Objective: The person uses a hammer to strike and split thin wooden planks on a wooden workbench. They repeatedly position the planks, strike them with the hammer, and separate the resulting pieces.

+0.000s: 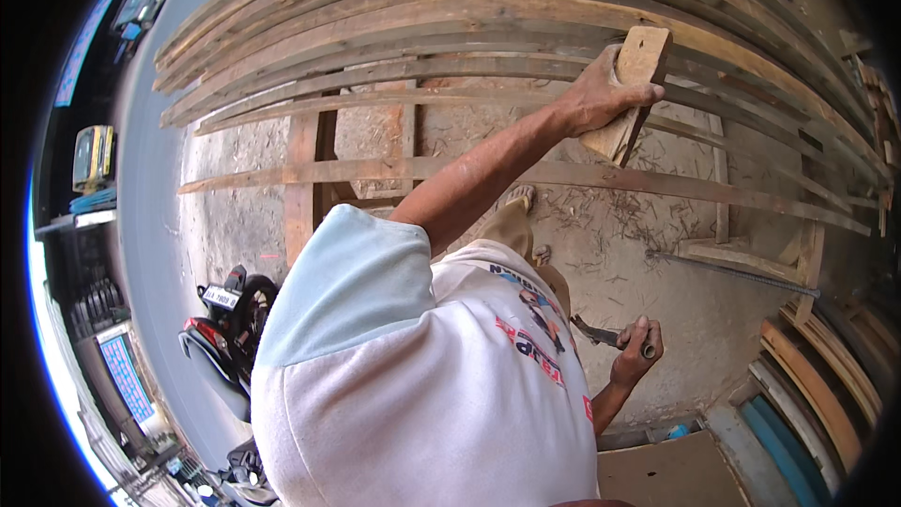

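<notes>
My left hand [609,95] reaches out over a rack of long timbers and grips a short block of wood [644,56]. The thumb lies across one side of the block, and its lower end hangs past the palm. Lower right, beside my shirt, my right hand [637,352] is closed around the tubular handle of a hammer-like tool [598,333]. The tool's head is partly hidden by my shirt. Several long sawn timbers [422,10] run side by side beneath and beyond my left hand. A single narrow batten [676,186] crosses nearer to me.
Upright wooden supports [301,176] stand under the timbers. Small debris [619,225] litters the concrete floor around my feet. A long metal rod [732,272] slants at right, near stacked boards [809,387]. A parked motorcycle [225,338] stands at left by the road [151,225].
</notes>
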A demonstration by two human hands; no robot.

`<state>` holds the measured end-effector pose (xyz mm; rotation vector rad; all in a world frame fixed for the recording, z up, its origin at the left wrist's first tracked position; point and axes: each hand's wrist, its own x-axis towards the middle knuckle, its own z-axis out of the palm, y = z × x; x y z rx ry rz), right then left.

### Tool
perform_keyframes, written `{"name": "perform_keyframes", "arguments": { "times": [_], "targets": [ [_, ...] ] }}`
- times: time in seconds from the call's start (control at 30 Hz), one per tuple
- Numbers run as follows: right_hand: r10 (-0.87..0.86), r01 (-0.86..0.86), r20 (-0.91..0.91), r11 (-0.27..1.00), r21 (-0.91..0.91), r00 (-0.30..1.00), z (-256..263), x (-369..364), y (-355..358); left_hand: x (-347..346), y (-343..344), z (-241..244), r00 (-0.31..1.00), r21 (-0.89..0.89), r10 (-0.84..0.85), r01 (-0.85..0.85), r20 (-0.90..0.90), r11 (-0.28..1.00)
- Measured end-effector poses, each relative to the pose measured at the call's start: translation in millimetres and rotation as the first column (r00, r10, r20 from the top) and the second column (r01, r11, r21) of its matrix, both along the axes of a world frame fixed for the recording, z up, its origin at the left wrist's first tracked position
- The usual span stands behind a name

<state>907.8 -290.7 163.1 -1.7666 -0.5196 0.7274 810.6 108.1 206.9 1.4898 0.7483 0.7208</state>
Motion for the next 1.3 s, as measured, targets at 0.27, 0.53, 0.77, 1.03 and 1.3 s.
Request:
{"name": "perform_keyframes", "arguments": {
  "times": [0.27, 0.53, 0.77, 1.03, 1.3],
  "targets": [
    [0.492, -0.492, 0.102, 0.870, -0.033, 0.865, 11, -5, 49, -219, -175, -91, 0.644, -0.464, 0.755, -0.710, -0.123, 0.530],
    [0.732, -0.700, 0.073, 0.611, 0.370, 0.678, 76, -70, 142, -338, -235, -139, 0.175, -0.769, 0.980, -0.612, 0.095, 0.184],
    [0.742, -0.681, 0.194, 0.435, 0.589, 0.641, 114, -174, 217, -340, -228, -175, 0.142, -0.870, 0.949, -0.378, 0.282, 0.316],
    [0.675, -0.707, 0.326, 0.418, 0.570, 0.662, 120, -283, 268, -324, -231, -187, 0.470, -0.884, 0.859, -0.288, 0.203, 0.367],
    [0.737, -0.792, 0.350, 0.403, 0.458, 0.577, 113, -340, 320, -317, -219, -196, 0.623, -0.205, 0.731, -0.782, -0.279, 0.588]
  ]
}}
